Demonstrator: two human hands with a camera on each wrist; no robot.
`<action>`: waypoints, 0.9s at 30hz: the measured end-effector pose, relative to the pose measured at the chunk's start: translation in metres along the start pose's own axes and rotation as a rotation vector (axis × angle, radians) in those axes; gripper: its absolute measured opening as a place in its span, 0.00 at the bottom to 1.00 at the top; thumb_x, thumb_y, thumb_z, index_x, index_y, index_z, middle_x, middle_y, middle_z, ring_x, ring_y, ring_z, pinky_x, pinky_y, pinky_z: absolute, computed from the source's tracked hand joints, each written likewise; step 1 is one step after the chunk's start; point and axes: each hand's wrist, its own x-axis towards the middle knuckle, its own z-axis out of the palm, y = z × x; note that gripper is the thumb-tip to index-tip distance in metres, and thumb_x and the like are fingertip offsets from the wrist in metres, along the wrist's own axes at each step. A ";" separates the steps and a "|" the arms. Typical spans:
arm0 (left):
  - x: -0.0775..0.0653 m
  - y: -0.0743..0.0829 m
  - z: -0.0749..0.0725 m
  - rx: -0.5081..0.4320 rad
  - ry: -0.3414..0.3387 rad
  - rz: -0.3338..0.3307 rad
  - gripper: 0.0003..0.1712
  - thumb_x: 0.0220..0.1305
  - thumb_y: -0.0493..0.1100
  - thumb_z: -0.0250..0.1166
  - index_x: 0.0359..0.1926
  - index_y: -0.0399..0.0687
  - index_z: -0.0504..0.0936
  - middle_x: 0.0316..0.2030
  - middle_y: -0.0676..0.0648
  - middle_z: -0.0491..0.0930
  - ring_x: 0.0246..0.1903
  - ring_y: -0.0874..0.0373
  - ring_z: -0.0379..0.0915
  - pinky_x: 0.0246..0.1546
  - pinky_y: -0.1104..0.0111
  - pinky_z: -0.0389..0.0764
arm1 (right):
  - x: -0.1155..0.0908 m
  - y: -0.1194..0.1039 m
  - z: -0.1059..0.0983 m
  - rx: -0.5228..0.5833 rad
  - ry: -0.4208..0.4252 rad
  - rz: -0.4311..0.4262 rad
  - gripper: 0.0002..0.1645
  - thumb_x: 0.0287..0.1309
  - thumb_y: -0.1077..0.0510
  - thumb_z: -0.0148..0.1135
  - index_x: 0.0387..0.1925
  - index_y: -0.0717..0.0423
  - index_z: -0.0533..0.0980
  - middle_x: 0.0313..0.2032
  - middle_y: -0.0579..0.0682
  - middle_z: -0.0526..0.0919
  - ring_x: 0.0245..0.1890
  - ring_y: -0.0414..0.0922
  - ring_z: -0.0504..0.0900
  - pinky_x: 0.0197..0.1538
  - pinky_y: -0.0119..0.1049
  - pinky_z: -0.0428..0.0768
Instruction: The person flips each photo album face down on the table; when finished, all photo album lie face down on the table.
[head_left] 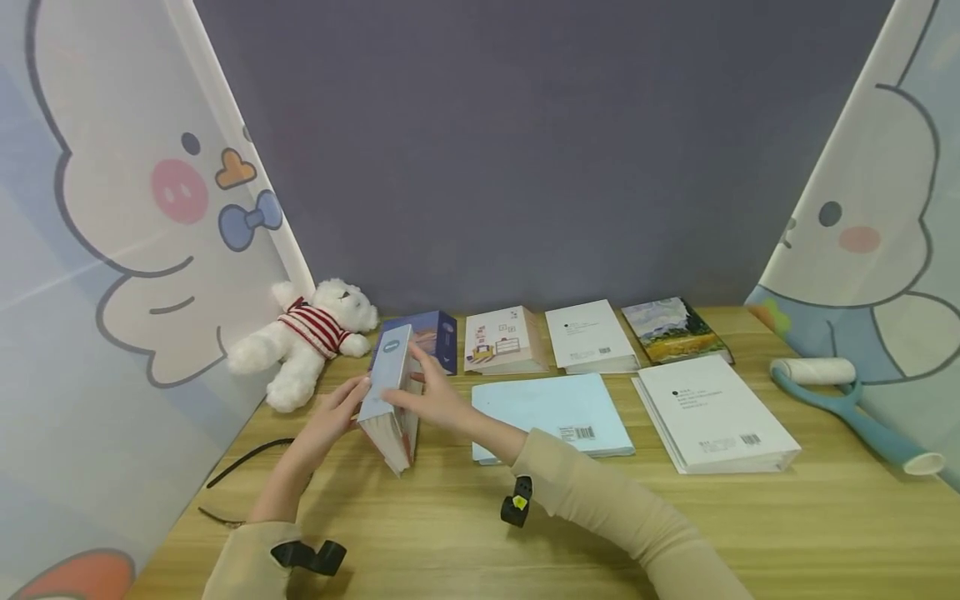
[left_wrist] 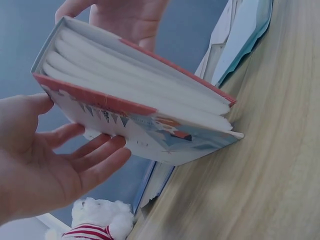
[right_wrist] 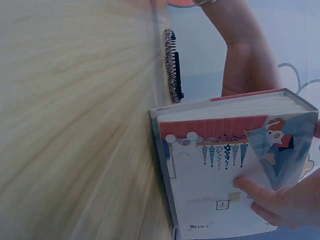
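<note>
A thick photo album (head_left: 389, 367) stands tilted with its pale blue spine up and its page edges facing down at the wooden table. Its covers carry red bands, a row of pennants and a cartoon figure; white page bundles (left_wrist: 135, 80) show between them. My left hand (head_left: 335, 415) lies along the left cover, fingers (left_wrist: 97, 155) nearly straight and spread, thumb at the spine's edge. From the other side my right hand (head_left: 438, 398) grips the album, its thumb over the spine and fingers (right_wrist: 260, 195) against the right cover. The album's lower edge meets the table in the left wrist view.
Behind the album lie a purple book (head_left: 438, 337), a cream album (head_left: 501, 340), a white album (head_left: 588, 333) and a painted-cover book (head_left: 678, 329). Nearer are a light blue album (head_left: 540, 408) and another white album (head_left: 712, 408). A teddy bear (head_left: 315, 329), black headband (head_left: 251, 454) and lint roller (head_left: 847, 400) flank them.
</note>
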 end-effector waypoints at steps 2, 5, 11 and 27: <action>0.001 -0.002 0.000 -0.005 -0.029 0.013 0.38 0.72 0.62 0.39 0.72 0.43 0.50 0.68 0.36 0.57 0.67 0.40 0.55 0.63 0.47 0.65 | -0.001 0.002 -0.002 -0.009 -0.009 -0.003 0.47 0.60 0.48 0.59 0.73 0.46 0.45 0.71 0.57 0.48 0.65 0.58 0.64 0.59 0.45 0.74; 0.002 -0.006 0.000 0.002 -0.060 0.022 0.37 0.72 0.61 0.39 0.72 0.45 0.49 0.68 0.36 0.57 0.66 0.39 0.55 0.62 0.46 0.65 | -0.004 0.004 -0.004 -0.020 -0.028 0.005 0.44 0.61 0.49 0.58 0.73 0.47 0.48 0.71 0.58 0.47 0.65 0.59 0.63 0.58 0.45 0.75; 0.005 -0.018 0.001 0.035 -0.133 0.030 0.34 0.73 0.59 0.39 0.71 0.45 0.53 0.67 0.36 0.58 0.65 0.41 0.55 0.62 0.44 0.64 | -0.009 0.007 -0.010 -0.054 -0.051 0.013 0.40 0.63 0.49 0.56 0.72 0.48 0.52 0.72 0.60 0.45 0.66 0.58 0.62 0.59 0.45 0.75; 0.017 -0.028 0.006 0.067 -0.189 -0.067 0.34 0.72 0.57 0.46 0.73 0.54 0.50 0.72 0.36 0.47 0.69 0.36 0.48 0.64 0.44 0.61 | -0.018 0.015 -0.018 -0.166 0.051 0.033 0.32 0.61 0.45 0.59 0.59 0.61 0.65 0.59 0.56 0.67 0.52 0.49 0.75 0.46 0.30 0.79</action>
